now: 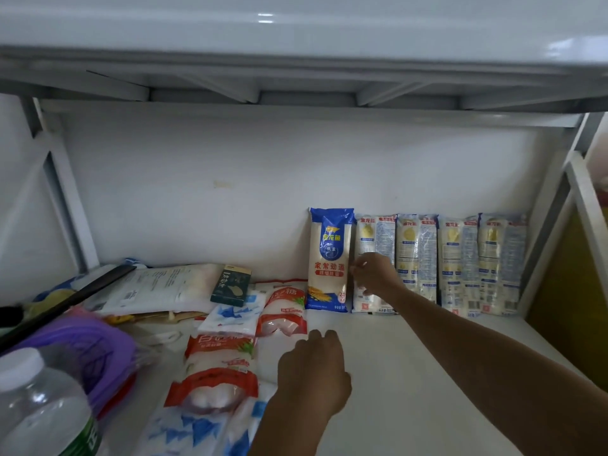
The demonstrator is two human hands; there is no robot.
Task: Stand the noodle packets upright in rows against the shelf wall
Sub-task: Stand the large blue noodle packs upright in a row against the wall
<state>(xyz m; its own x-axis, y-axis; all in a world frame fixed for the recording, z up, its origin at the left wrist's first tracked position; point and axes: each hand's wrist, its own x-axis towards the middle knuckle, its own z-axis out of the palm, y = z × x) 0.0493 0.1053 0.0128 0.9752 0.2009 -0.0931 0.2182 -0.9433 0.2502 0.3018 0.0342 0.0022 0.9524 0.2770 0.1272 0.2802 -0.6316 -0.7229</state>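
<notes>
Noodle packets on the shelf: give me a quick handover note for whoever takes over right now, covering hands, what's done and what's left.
Left hand hovers over the shelf, holding nothing.
Right hand: fingers at the right edge of the blue packet; grip unclear.
Done: blue packet and four pale packets stand in one row against the back wall.
Left: steady the blue packet, then check the flat bags on the left for noodles; I cannot tell.

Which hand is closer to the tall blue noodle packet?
Right. The right hand reaches the right edge of the blue noodle packet. The left hand is in front of it, over the shelf floor, clearly apart.
</notes>
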